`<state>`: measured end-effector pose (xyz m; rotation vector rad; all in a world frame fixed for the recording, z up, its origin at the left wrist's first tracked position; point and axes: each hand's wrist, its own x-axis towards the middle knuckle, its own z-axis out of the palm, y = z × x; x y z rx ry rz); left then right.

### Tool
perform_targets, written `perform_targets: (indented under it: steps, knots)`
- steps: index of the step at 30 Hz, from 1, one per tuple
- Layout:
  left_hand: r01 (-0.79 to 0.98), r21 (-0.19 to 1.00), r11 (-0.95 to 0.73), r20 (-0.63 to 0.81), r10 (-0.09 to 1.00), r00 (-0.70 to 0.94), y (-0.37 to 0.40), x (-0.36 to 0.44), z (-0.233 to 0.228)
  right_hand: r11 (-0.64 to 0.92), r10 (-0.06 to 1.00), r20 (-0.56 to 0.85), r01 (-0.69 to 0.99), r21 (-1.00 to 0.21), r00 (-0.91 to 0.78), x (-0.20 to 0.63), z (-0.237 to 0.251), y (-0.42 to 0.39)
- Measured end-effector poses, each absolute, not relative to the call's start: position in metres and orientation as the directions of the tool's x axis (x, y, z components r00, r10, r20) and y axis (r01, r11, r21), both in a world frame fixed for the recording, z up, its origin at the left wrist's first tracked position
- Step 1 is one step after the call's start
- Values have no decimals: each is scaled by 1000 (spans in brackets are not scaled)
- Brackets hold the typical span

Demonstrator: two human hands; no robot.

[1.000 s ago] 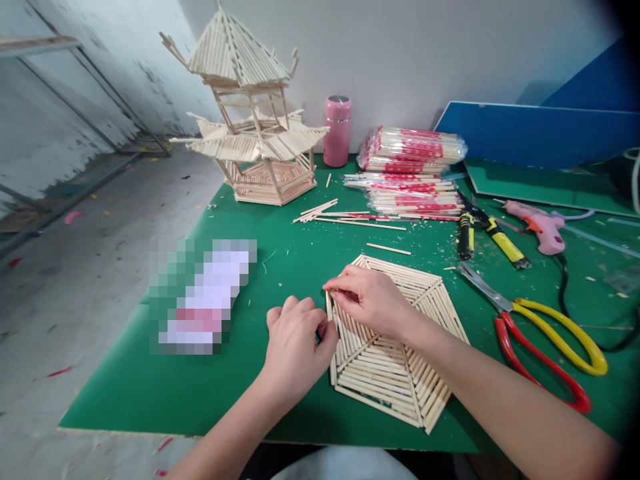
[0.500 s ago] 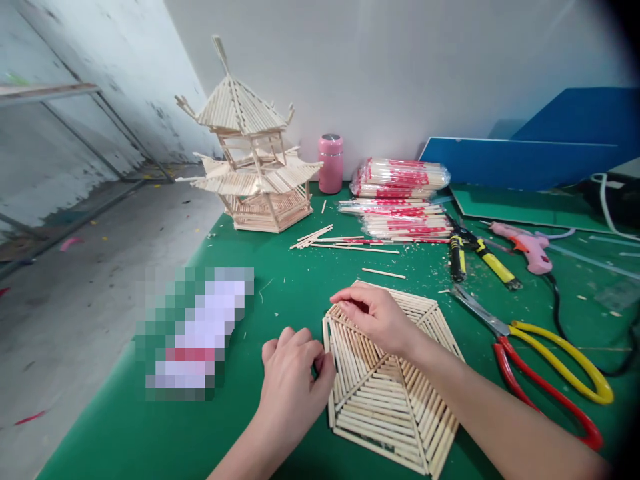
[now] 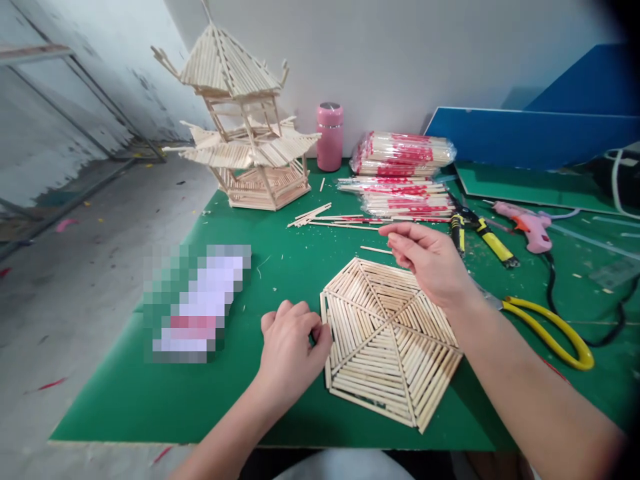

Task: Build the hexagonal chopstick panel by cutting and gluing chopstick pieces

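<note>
My left hand [image 3: 293, 347] is curled into a loose fist on the green counter [image 3: 150, 393], knuckles touching the left edge of the flat hexagonal panel of pale glued bamboo sticks [image 3: 387, 340]; whether its grip pinches anything I cannot tell, since the fingers fold under. My right hand [image 3: 430, 263] hovers above the panel's far edge, fingers stretched toward the left, grip released and holding nothing.

The panel lies flat just in front of me, between my two forearms. It has no single long axis: six triangular wedges meet at a centre, the sticks in each running parallel to that wedge's outer edge. One corner points toward my left fist, the opposite one toward the right, near the yellow-handled shears [image 3: 545, 327].

Just beyond my right fingertips lies a single loose bamboo stick [image 3: 375, 250], its long axis running left to right across the counter, nearly parallel to the panel's far edge. My right hand is much the nearer to it. Farther back, a small scatter of loose sticks [image 3: 320, 217] lies near the wrapped bundles of chopsticks [image 3: 403, 170] and the tall stick-built pagoda model [image 3: 240, 127]
</note>
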<state>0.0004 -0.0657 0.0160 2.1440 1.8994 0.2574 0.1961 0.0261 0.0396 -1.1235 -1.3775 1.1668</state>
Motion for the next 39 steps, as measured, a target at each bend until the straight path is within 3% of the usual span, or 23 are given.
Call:
perform_targets:
  steps: [17,24,39]
  knots:
    - [936,317,-151,-17,986,165,-70,-3,16,54,983,24,157,-986,-183,186,22,12]
    - [925,355,-134,40,991,129,-69,-3,13,77,969,22,219,-973,-245,185,15,11]
    - [934,319,-162,37,987,158,-68,0,12,149,942,75,207,-967,-326,180,9,6]
